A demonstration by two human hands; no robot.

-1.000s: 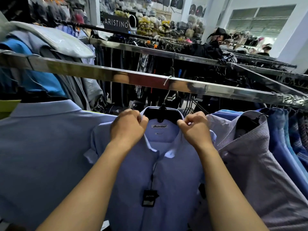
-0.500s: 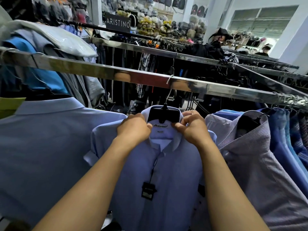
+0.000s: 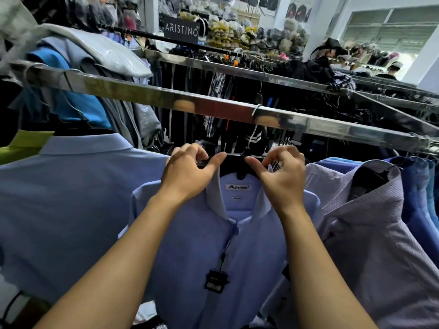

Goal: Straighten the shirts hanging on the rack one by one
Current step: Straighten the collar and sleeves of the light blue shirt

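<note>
Looking down from the head camera, the left hand (image 3: 187,172) and the right hand (image 3: 282,179) had both moved up. A second before, they were bunched lower down on the front of the collar (image 3: 215,193), close by the label. Now they sat at the very top of it, one on each side of the black hanger (image 3: 240,166). The collar was pulled wider, and more of the label showed. I think this meant the neck was nearly tidy, and the front probably still needed smoothing before the next shirt got its turn.

The blue shirt (image 3: 213,245) hung in the middle from the shiny rail (image 3: 166,100). It was squeezed between a pale shirt (image 3: 59,198) on the left and a lilac shirt (image 3: 370,233) on the right. Its tag (image 3: 215,281) dangled on a string down the front.

Both arms reached up and forward. Each hand pinched the collar's top edge between thumb and curled fingers. The thumbs pointed at each other, close to the hanger's middle.
</note>
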